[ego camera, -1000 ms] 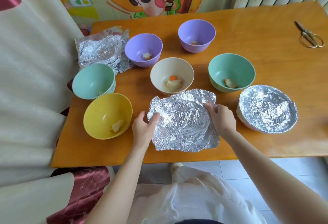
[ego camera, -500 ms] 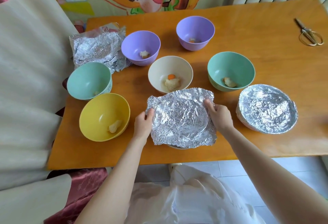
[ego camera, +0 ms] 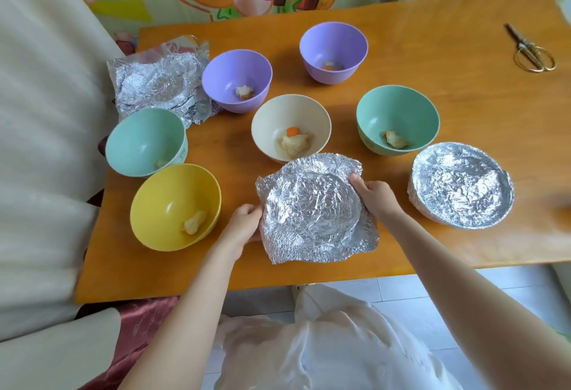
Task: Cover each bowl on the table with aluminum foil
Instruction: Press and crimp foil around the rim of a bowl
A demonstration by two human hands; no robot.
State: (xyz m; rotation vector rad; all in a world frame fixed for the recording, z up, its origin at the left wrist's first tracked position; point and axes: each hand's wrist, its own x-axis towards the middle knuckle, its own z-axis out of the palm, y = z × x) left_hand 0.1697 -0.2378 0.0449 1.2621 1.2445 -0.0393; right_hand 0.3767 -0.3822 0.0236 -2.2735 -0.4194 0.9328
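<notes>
A crinkled foil sheet (ego camera: 312,208) lies over a bowl at the near middle of the orange table (ego camera: 432,59); the bowl under it is hidden. My left hand (ego camera: 244,225) curls round the foil's left edge. My right hand (ego camera: 375,196) grips its right edge against the rim. A foil-covered bowl (ego camera: 460,184) stands to the right. Open bowls with bits of food: yellow (ego camera: 174,205), left green (ego camera: 146,140), cream (ego camera: 290,127), right green (ego camera: 397,117), and two purple ones (ego camera: 236,79) (ego camera: 333,51).
A stack of loose foil sheets (ego camera: 160,83) lies at the far left of the table. Gold scissors (ego camera: 530,49) rest at the far right. A cloth-covered seat (ego camera: 40,142) stands against the table's left side.
Both hands have pressed the foil down around the bowl, and its round rim now shows through the sheet. The left hand moved from the foil's top corner to its left edge.
</notes>
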